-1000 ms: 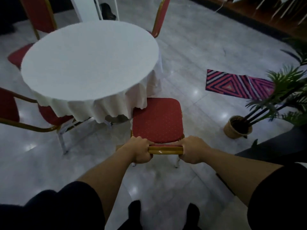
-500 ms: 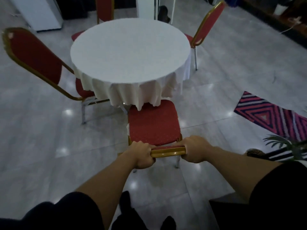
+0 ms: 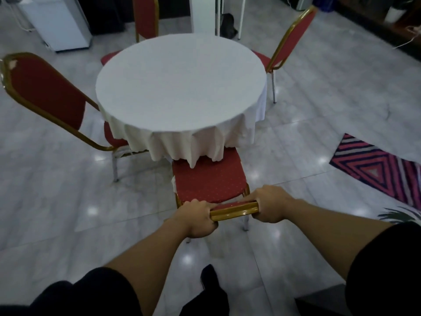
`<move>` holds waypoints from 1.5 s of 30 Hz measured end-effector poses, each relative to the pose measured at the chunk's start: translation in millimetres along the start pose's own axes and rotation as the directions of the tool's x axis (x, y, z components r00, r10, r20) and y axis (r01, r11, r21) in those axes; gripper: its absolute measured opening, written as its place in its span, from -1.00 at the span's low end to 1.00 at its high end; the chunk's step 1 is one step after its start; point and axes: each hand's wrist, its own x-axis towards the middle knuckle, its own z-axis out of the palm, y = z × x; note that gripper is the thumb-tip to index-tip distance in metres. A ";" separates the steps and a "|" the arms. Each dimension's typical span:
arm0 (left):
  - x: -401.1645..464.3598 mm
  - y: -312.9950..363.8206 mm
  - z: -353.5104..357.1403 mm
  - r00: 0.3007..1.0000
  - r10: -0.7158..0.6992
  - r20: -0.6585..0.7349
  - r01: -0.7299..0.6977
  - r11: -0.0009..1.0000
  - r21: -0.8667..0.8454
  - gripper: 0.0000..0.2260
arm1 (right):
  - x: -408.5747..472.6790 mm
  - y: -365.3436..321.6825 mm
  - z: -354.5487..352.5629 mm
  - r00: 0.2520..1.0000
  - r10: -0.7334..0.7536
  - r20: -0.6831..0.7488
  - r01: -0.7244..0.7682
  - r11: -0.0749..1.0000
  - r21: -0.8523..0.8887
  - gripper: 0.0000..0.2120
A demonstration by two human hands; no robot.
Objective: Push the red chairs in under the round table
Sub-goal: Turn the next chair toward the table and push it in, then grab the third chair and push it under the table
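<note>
Both hands on the near chair (image 3: 208, 179): left hand (image 3: 197, 218) and right hand (image 3: 271, 206) have their fingers curled tight around the gold top rail (image 3: 234, 209). Its red seat sits partly under the white cloth's hem at the round table (image 3: 180, 87). Left chair (image 3: 43, 94) stands angled, seat half tucked in; the far chair (image 3: 145, 17) and right chair (image 3: 289, 42) are mostly hidden. Glossy grey tiled floor (image 3: 307, 137), striped rug (image 3: 382, 165) cut off at the right edge.
</note>
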 end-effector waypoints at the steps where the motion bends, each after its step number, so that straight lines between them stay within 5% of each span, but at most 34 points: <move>1: 9.5 -4.9 -7.7 1.000 -0.010 -0.001 0.010 1.000 -0.006 -0.93 | 11.5 5.0 -6.2 1.000 0.007 0.007 -0.007 1.000 -0.015 -0.49; 5: 43.3 -17.5 -40.7 0.999 -0.035 -0.002 0.035 0.999 -0.010 -0.95 | 54.0 21.7 -31.3 1.000 0.017 0.004 -0.017 0.998 -0.065 -0.53; 9: 72.4 -24.1 -58.6 0.999 -0.036 0.029 0.036 0.999 -0.011 -0.71 | 81.8 40.1 -47.8 1.000 0.000 0.014 0.002 0.994 -0.105 -0.53; 15: 103.3 -18.7 -69.0 0.998 -0.050 0.030 0.052 0.997 -0.054 -0.88 | 103.2 69.0 -67.1 0.999 0.015 0.043 -0.007 0.983 -0.185 -0.65; 18: 116.1 -10.8 -75.2 0.996 -0.080 0.046 0.083 0.993 -0.080 -0.67 | 109.8 82.0 -78.5 0.999 0.018 0.046 -0.008 0.979 -0.206 -0.67; 25: 121.4 2.1 -80.3 0.983 -0.144 0.113 0.149 0.988 -0.042 -0.53 | 110.6 95.2 -87.2 0.991 -0.075 0.107 0.081 0.996 -0.046 -0.62; 31: 126.2 42.5 -115.7 0.964 -0.245 0.103 0.250 0.968 -0.035 -0.02 | 104.8 119.5 -121.6 0.983 -0.089 0.160 0.049 0.970 0.238 0.00; 35: 165.0 84.0 -146.9 0.952 -0.292 -0.090 0.291 0.956 -0.029 -0.02 | 95.4 156.2 -165.8 1.000 0.004 -0.012 -0.001 0.958 0.287 -0.06; 40: 215.2 148.0 -184.7 0.954 -0.256 -0.158 0.263 0.964 0.028 -0.33 | 85.8 209.7 -223.6 0.991 0.078 -0.110 -0.050 0.969 0.241 -0.24; 45: 273.5 183.4 -228.1 0.952 -0.249 -0.179 0.265 0.962 0.069 -0.35 | 80.5 267.0 -277.7 0.978 0.175 -0.117 -0.143 0.959 0.243 -0.01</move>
